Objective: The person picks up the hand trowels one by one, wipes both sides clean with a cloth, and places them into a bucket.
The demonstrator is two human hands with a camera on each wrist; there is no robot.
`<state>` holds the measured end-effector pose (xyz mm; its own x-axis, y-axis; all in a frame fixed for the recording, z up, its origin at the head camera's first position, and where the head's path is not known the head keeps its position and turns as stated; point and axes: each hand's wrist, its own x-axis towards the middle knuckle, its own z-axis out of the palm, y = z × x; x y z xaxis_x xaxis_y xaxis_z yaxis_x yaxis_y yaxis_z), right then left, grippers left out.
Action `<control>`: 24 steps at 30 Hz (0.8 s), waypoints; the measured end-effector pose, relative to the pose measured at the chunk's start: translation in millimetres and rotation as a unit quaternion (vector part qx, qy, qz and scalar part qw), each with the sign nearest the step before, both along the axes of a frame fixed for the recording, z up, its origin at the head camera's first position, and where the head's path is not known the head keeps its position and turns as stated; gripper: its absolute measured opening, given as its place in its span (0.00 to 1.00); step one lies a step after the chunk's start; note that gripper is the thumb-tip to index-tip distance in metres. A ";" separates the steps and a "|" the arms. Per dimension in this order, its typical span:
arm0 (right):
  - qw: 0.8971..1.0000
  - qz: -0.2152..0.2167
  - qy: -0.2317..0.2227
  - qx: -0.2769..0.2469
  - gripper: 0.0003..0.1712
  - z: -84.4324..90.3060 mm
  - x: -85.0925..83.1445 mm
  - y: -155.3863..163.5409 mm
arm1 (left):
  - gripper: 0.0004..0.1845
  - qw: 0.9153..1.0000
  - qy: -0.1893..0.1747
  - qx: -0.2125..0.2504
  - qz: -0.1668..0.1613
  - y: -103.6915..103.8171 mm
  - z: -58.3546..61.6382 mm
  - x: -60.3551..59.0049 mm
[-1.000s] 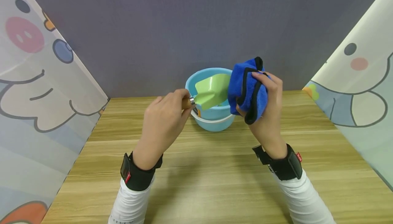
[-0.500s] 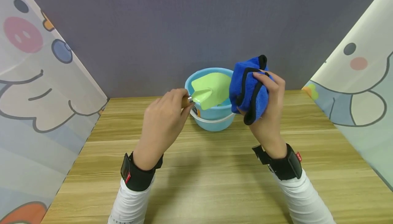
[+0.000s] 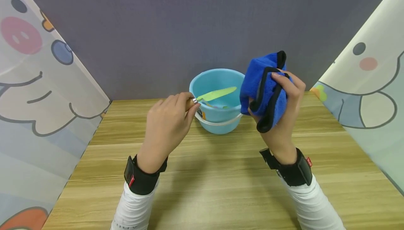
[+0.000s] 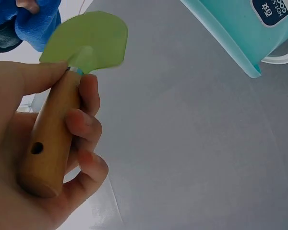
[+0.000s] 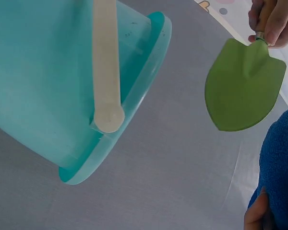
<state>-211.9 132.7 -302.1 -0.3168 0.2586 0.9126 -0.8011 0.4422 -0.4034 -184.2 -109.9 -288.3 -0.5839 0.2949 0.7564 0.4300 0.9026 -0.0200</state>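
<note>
Our left hand (image 3: 167,126) curls round the wooden handle (image 4: 50,134) of a small green trowel (image 3: 216,94), thumb laid along the top near the metal collar and the other fingers (image 4: 84,127) wrapped underneath, so the grip is closed firmly on the tool. In the head view its blade shows nearly edge-on, a thin green strip held over the open mouth of the bucket (image 3: 217,119); in the left wrist view we see the blade's broad, rounded face above our knuckles.

Our right hand (image 3: 282,112) is raised just right of the bucket, fingers and thumb clamped on a bunched blue cloth (image 3: 263,88) with black edging. The cloth hangs close beside the trowel's tip without touching it, and it covers part of the bucket's right rim from the head camera. In the right wrist view only a corner of the cloth and one fingertip show, with the trowel blade clear of both.

Outward from there, the light blue bucket stands on the wooden table (image 3: 221,188) near its far edge, its white bail handle (image 5: 105,67) folded down against the side. Both of our wrists wear black straps over white sleeves. A grey wall stands behind the table, and cartoon-printed curtains (image 3: 34,82) hang on either side.
</note>
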 end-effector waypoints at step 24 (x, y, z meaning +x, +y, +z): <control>0.982 0.094 0.094 0.134 0.18 -25.5 11.0 -35.7 | 0.15 0.978 -0.174 0.096 -0.061 2.6 5.1 7.4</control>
